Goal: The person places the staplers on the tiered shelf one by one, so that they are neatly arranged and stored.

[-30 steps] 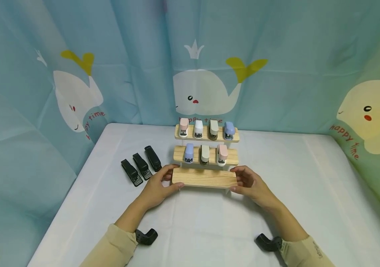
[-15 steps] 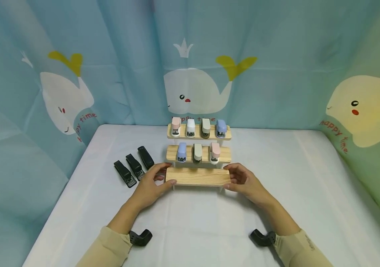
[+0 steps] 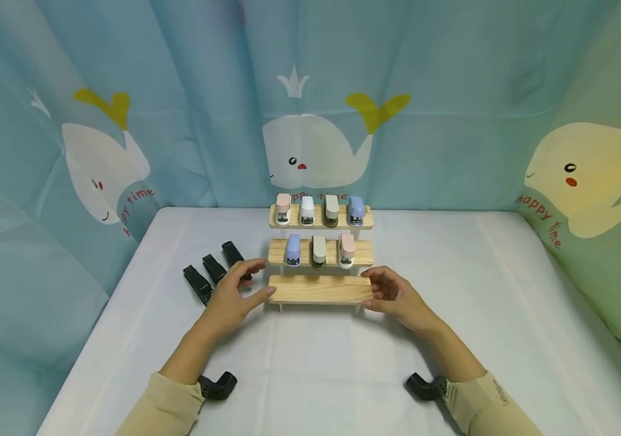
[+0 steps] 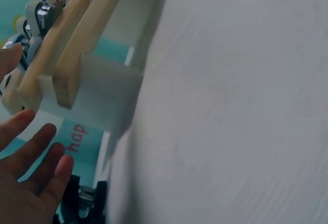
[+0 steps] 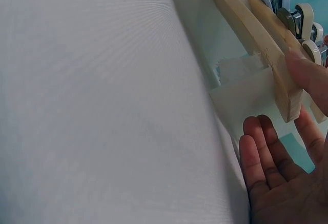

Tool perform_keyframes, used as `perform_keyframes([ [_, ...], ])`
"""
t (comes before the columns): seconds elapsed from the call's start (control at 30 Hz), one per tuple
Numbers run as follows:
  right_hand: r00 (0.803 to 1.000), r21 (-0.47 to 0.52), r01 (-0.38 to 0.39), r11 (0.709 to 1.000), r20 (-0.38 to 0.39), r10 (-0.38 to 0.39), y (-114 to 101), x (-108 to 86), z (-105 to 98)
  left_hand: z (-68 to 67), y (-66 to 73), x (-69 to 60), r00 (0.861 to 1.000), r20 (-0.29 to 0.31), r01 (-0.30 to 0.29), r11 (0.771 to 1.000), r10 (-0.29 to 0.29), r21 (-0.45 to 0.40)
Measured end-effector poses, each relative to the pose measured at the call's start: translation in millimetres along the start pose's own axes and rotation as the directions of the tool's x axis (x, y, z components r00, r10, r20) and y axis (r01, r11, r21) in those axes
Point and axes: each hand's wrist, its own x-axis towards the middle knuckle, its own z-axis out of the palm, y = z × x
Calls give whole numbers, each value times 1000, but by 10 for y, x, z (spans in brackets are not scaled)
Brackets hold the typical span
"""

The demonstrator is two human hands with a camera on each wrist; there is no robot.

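Head view: one rack on desk, seven small staplers: four top shelf, three middle shelf. Three black staplers left. Left hand: fingers apart; right hand: fingers clamped on bottom shelf.

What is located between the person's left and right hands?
The bottom wooden shelf, with nothing standing on it, lies between the left hand and the right hand; the head view shows this.

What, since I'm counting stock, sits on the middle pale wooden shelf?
A small blue stapler, a beige stapler and a pink-and-white stapler. Patches of the middle wooden shelf beneath them are hidden.
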Motion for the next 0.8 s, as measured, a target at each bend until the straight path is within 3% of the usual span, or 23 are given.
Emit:
perform_keyframes([
  [0.23, 1000, 3, -2, 1000, 0, 2, 0, -1, 1, -154, 19, 0, 1000, -14, 16, 996, -15, 85],
  [0.47, 1000, 7, -5, 1000, 1, 5, -4, -13, 12, -341, 68, -46, 998, -46, 54, 976, -45, 211],
  [0.8, 1000, 8, -6, 1000, 1, 6, 3, -15, -2, -540, 29, -132, 998, -60, 47, 959, -32, 281],
])
